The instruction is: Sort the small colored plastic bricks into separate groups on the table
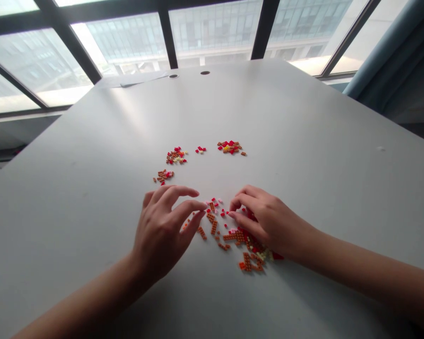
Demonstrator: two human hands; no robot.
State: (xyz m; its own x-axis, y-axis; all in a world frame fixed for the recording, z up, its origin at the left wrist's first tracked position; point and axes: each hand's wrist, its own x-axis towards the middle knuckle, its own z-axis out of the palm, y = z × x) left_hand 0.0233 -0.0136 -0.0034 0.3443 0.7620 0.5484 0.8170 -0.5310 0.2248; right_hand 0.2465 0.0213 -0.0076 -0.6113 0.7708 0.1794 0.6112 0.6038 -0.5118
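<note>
My left hand [166,221] hovers at the left side of a loose spread of small toy bricks. Its thumb and index finger are pinched together, and anything between their tips is too small to make out. My right hand [268,216] is closed over the right side of the spread, thumb and index tips at a tiny red brick [228,213]. Brown studded bricks [212,221] lie between the hands, with small red and pink pieces around them. Nearer me are more brown bricks [247,262] and pale yellow pieces [266,254]. The right hand hides part of the pile.
Farther back on the white table [321,165] sit a mixed pile [176,155], a few red bricks [200,149] and another pile [230,147]. A small brown and pink heap [165,175] lies beyond my left hand. Paper [137,79] rests at the far edge, near the windows.
</note>
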